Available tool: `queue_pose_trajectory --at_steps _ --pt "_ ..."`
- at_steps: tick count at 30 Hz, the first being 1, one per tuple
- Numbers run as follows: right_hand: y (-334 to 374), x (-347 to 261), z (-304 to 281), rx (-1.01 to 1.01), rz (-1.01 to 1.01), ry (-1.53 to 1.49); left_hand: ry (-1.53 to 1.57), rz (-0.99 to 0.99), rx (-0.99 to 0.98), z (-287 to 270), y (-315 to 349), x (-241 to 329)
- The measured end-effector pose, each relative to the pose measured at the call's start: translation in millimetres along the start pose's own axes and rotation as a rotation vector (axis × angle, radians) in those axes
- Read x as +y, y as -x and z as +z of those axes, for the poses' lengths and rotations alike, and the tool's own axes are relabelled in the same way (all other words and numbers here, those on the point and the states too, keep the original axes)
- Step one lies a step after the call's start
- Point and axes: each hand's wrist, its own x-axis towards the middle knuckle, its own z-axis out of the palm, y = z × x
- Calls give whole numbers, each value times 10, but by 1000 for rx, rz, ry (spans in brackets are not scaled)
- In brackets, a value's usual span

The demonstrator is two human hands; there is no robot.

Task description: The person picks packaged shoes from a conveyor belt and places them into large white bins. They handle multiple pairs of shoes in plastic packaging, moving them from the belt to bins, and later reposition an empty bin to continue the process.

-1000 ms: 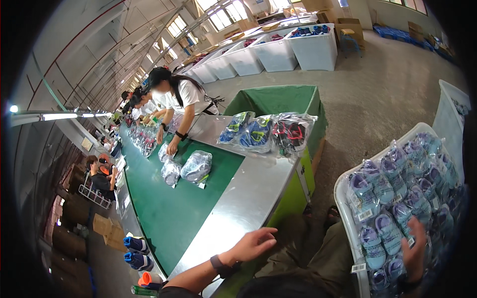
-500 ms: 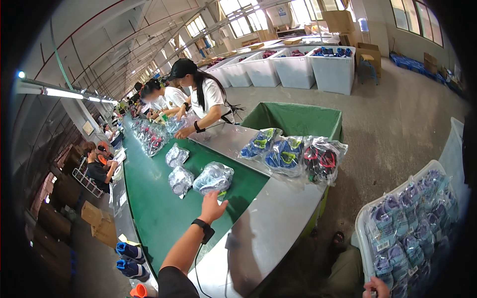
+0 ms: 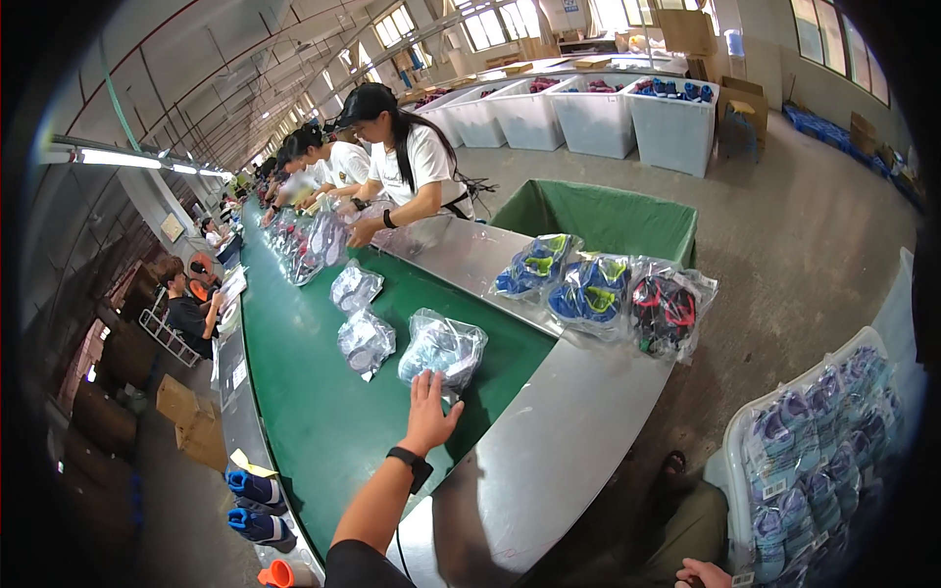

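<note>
- On the near part of the green belt [image 3: 304, 412], we see a plump clear bag [image 3: 443, 348] with something pale grey-blue inside.
- Our left hand [image 3: 428, 407] lies over that bag's near edge, fingers extended and thumb apart; we cannot tell how firmly it presses.
- Just left of it, two smaller bags, a far one [image 3: 356, 287] and a near one [image 3: 367, 343], hold greyish contents we cannot make out.
- At the near right, our right hand [image 3: 704, 573] is cut off by the lower edge beside a white tub [image 3: 737, 470]; we cannot tell its grip.
- We find that tub filled with clear-bagged light-blue and purple shoes [image 3: 818, 470].
- Right of the belt, the metal counter [image 3: 569, 421] carries three clear bags: two of blue-and-lime shoes [image 3: 590, 289], one of black-and-red shoes [image 3: 665, 309].
- Behind these stands a green bin [image 3: 618, 220]; its floor is hidden from us.
- Far off, we see a row of white bins [image 3: 600, 124], the rightmost holding blue shoes [image 3: 673, 90], others dark-red items [image 3: 603, 86].
</note>
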Motion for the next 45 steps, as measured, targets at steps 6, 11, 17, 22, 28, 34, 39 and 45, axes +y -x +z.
queue_pose_trajectory --at_steps 6,11,17,22,28,34,39,45 --pt "-195 -60 45 -73 -111 13 963 -466 -178 -254 783 19" --pt "-261 -80 -6 -131 -140 56 1967 -835 -51 -533 895 60" --pt "-247 19 27 -101 -246 129 1740 -758 137 -170 683 429" --pt "-196 116 100 -17 -339 185 1491 -797 360 82 343 393" --pt "-231 124 -37 41 -308 121 1874 -745 55 -126 274 644" --pt "-435 81 -23 14 -257 -141 2097 -670 -416 -382 712 1442" --pt "-556 44 99 -178 -105 -520 2015 -620 -608 -338 1144 2270" --pt "-528 -102 148 -139 -117 -930 1765 -319 -744 -262 1458 3042"
